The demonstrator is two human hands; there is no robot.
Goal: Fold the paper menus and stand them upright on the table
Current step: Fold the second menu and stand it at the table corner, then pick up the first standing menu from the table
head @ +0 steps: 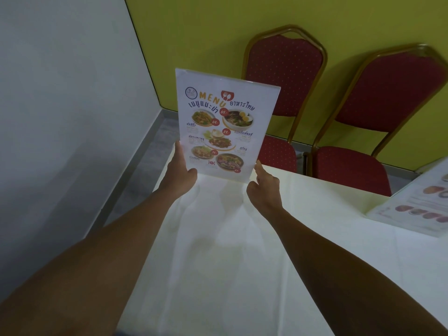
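A white menu (224, 122) with food photos and the word MENU stands upright near the far end of the table (230, 251), its printed face toward me. My left hand (180, 172) grips its lower left edge, thumb along the side. My right hand (264, 187) touches the lower right corner with the index finger raised and the other fingers curled. A second menu (421, 207) lies flat at the right edge of the table.
The table wears a white cloth. Two red padded chairs with gold frames (283, 93) (378, 132) stand behind it against a yellow wall. A grey wall and grey floor (135, 170) run along the left of the table.
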